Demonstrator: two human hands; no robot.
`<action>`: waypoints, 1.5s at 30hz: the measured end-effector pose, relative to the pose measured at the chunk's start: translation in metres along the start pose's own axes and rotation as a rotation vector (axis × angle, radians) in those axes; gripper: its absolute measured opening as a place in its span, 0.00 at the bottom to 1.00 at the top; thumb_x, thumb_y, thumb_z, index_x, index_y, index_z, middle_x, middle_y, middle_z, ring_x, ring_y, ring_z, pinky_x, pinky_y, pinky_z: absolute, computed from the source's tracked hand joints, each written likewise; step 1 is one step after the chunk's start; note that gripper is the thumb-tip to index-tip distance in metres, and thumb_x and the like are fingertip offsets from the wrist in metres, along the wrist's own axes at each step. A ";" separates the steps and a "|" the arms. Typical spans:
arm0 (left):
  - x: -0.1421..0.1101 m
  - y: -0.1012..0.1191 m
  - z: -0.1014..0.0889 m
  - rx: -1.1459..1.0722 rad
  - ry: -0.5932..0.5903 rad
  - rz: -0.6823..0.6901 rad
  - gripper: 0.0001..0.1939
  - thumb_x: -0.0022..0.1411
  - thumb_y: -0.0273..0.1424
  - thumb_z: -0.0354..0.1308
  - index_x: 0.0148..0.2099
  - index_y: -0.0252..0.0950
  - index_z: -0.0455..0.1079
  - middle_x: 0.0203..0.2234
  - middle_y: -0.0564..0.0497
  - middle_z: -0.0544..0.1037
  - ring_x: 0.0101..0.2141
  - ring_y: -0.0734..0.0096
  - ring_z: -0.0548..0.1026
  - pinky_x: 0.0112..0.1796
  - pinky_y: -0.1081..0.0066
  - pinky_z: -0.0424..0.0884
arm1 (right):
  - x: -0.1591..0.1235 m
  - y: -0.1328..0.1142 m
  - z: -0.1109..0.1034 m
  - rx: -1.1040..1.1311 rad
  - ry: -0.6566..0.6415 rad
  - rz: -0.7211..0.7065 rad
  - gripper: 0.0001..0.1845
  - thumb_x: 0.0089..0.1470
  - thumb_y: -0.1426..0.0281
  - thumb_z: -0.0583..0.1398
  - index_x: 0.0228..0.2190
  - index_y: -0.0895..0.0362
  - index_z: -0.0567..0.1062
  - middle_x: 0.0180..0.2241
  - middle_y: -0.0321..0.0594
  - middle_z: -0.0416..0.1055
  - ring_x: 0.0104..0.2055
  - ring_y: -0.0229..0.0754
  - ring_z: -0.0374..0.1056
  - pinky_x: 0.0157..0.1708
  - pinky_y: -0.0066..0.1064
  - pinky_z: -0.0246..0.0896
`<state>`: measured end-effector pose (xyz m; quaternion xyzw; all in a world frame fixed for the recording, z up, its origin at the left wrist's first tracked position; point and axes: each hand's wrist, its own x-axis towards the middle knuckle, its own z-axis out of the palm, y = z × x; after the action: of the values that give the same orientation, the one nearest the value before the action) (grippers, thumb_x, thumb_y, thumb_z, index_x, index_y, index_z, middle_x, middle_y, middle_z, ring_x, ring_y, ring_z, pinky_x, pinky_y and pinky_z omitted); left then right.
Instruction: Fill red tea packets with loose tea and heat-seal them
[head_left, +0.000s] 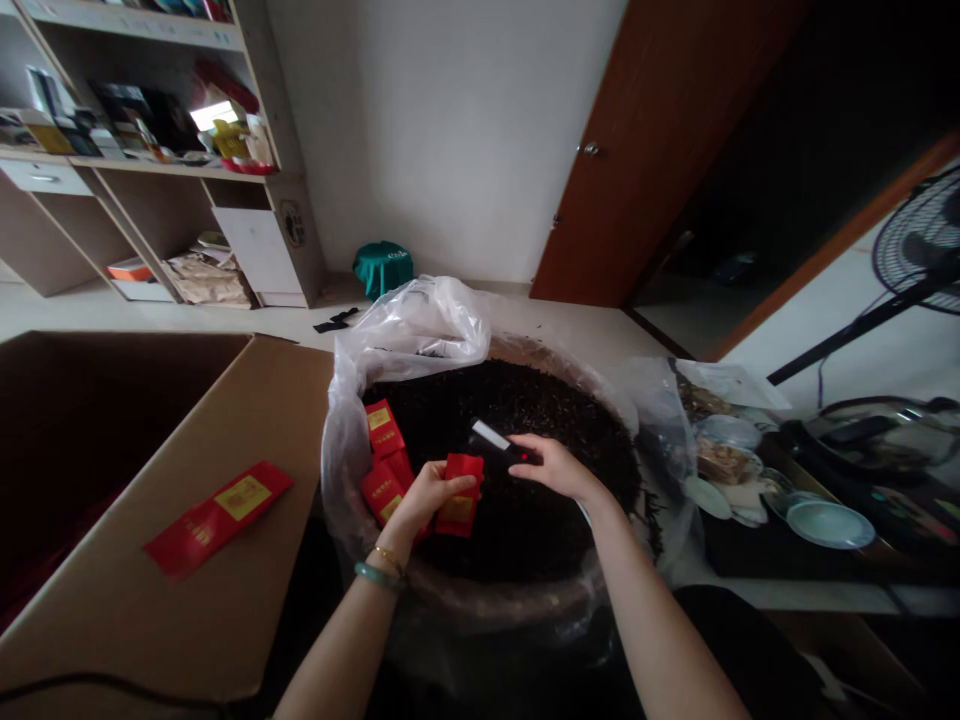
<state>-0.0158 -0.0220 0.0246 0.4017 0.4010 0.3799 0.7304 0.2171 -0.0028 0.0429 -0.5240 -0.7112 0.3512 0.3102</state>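
My left hand (429,494) is closed round a small red packet (458,512) with a gold label, its thumb across the front. Just to the right, my right hand (553,468) grips a small black-handled tool (491,435) with a flat pale end and a red light; I cannot tell its kind. Both hands are above a wide round basket (517,603) lined with clear plastic. Dark dry leaves (540,400), looking like loose tea, fill it. More red packets (385,432) lie on the leaves at the left side, partly behind my left hand.
A cardboard box (289,400) stands at the left, with a flat red packet (219,518) on its flap. Rightward, a low table holds a pale green lid (830,523) and other dishes. A green-covered bin (383,268), shelves, a brown door (645,150) and a fan (922,240) stand around.
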 end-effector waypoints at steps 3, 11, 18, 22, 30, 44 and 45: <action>-0.002 0.000 0.000 0.021 -0.036 0.004 0.24 0.37 0.40 0.73 0.35 0.28 0.77 0.25 0.45 0.80 0.25 0.66 0.77 0.29 0.71 0.70 | -0.004 -0.028 0.004 -0.044 -0.126 -0.017 0.25 0.40 0.69 0.68 0.44 0.55 0.77 0.43 0.42 0.76 0.44 0.47 0.71 0.47 0.39 0.64; -0.001 -0.003 -0.001 0.055 -0.038 -0.005 0.21 0.38 0.39 0.72 0.31 0.29 0.76 0.24 0.46 0.80 0.24 0.68 0.76 0.28 0.72 0.69 | -0.008 -0.055 0.022 -0.207 -0.047 -0.042 0.16 0.45 0.74 0.65 0.40 0.54 0.79 0.39 0.42 0.77 0.42 0.46 0.72 0.46 0.37 0.64; 0.003 0.002 -0.003 0.013 0.075 0.217 0.25 0.40 0.40 0.71 0.41 0.33 0.76 0.32 0.48 0.81 0.32 0.68 0.76 0.35 0.73 0.69 | -0.009 -0.056 0.022 -0.281 -0.042 -0.060 0.15 0.46 0.74 0.64 0.39 0.53 0.79 0.38 0.40 0.77 0.40 0.44 0.73 0.42 0.33 0.64; 0.004 0.002 -0.004 0.063 0.141 0.269 0.21 0.42 0.41 0.70 0.37 0.33 0.77 0.29 0.48 0.80 0.30 0.68 0.75 0.32 0.74 0.69 | -0.008 -0.056 0.027 -0.262 -0.022 -0.074 0.15 0.46 0.74 0.65 0.39 0.53 0.79 0.38 0.41 0.77 0.41 0.45 0.72 0.43 0.34 0.65; 0.002 0.004 -0.004 0.098 0.197 0.287 0.18 0.41 0.40 0.70 0.34 0.33 0.77 0.25 0.50 0.78 0.26 0.70 0.73 0.29 0.74 0.66 | -0.005 -0.053 0.048 -0.208 0.038 -0.086 0.12 0.49 0.72 0.63 0.39 0.53 0.78 0.39 0.41 0.77 0.41 0.44 0.73 0.44 0.34 0.66; 0.008 -0.002 -0.002 0.119 0.081 0.154 0.24 0.34 0.33 0.73 0.36 0.30 0.74 0.29 0.48 0.79 0.29 0.67 0.75 0.33 0.71 0.70 | -0.007 -0.042 0.043 -0.119 0.067 -0.057 0.17 0.49 0.68 0.64 0.43 0.54 0.77 0.43 0.43 0.76 0.45 0.45 0.72 0.46 0.37 0.65; 0.007 -0.001 -0.002 0.112 0.070 0.138 0.24 0.34 0.33 0.73 0.36 0.30 0.73 0.29 0.49 0.79 0.28 0.68 0.75 0.32 0.71 0.70 | -0.007 -0.040 0.042 -0.102 0.077 -0.055 0.18 0.48 0.67 0.65 0.44 0.54 0.76 0.43 0.43 0.75 0.45 0.46 0.71 0.46 0.37 0.65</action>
<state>-0.0143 -0.0157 0.0206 0.4549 0.4183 0.4201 0.6646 0.1641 -0.0250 0.0520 -0.5323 -0.7299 0.2856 0.3198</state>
